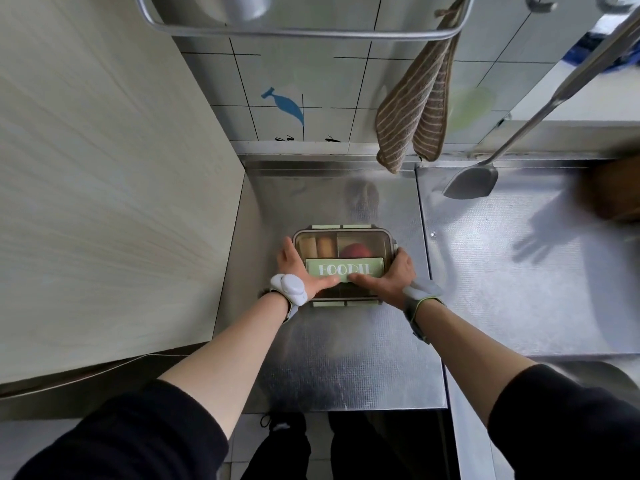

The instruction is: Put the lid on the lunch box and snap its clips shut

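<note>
A: Where does the lunch box (pixel 344 265) stand?

B: On the steel counter (pixel 346 358), about midway between its back edge and its front edge; the clear lid (pixel 360 242) already sits on top, and food shows through it beneath a green label.

A: And the hands?

B: The left hand (pixel 299 268) lies along the left side of the box, thumb pressed flat onto the lid's near part; the right hand (pixel 389 275) mirrors it on the right side; both are spread and pressing, fingers curled around the short ends rather than clenched or lifting.

A: So how far along is it?

B: The first half looks done, I judge; the lid seems seated; the green clips (pixel 346 303) on the near edge stick outward, so they read as not yet snapped; the far pair also looks flared; the side clips are hidden under the fingers, so I cannot tell.

A: Room to work?

B: A wood-grain panel (pixel 104 185) rises well to the left; a seam in the counter runs just right of the box; a striped towel (pixel 412 112) and a hanging spatula (pixel 474 183) are behind and above, well apart; the front edge is open toward the person; nothing crowds the near clips.
</note>
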The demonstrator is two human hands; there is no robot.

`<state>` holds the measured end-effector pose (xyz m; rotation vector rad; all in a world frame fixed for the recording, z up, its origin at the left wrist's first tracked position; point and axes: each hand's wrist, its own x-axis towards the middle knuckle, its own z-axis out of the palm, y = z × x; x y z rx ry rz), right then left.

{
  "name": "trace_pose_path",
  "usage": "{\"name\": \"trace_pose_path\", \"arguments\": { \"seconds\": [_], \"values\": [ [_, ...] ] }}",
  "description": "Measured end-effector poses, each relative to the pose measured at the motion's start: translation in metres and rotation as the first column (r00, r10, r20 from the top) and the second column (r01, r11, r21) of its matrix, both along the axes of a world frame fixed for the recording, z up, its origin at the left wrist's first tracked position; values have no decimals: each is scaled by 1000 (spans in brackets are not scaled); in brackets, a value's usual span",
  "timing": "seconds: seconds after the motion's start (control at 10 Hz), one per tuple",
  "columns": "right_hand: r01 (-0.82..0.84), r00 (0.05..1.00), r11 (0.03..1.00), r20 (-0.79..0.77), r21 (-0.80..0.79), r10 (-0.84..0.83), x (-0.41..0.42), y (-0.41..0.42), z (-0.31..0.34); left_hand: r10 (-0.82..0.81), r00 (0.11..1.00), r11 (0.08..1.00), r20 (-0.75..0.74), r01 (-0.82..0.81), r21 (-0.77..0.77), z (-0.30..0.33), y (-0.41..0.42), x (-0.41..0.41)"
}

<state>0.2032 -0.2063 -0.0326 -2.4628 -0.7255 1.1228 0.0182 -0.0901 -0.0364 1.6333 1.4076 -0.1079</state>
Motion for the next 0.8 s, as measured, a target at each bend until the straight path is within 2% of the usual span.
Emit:
{"name": "trace_pose_path", "arguments": {
  "seconds": [0.4, 0.6, 0.7, 0.8],
  "values": [
    [5, 999, 1000, 32, 11, -5, -3, 0, 0, -11, 1000, 998, -20, 12, 56, 0, 2, 7],
    [-12, 1000, 1000, 19, 2, 12, 3, -5, 17, -27, 997, 999, -75, 29, 23, 19, 9, 9],
    [9, 1000, 1000, 24, 20, -9, 9, -13, 31, 0, 999, 997, -47, 3, 75, 37, 12, 7],
    [14, 998, 996, 60, 90, -19, 12, -20, 54, 31, 996, 993, 86, -41, 110, 66, 12, 3]
  ]
}}
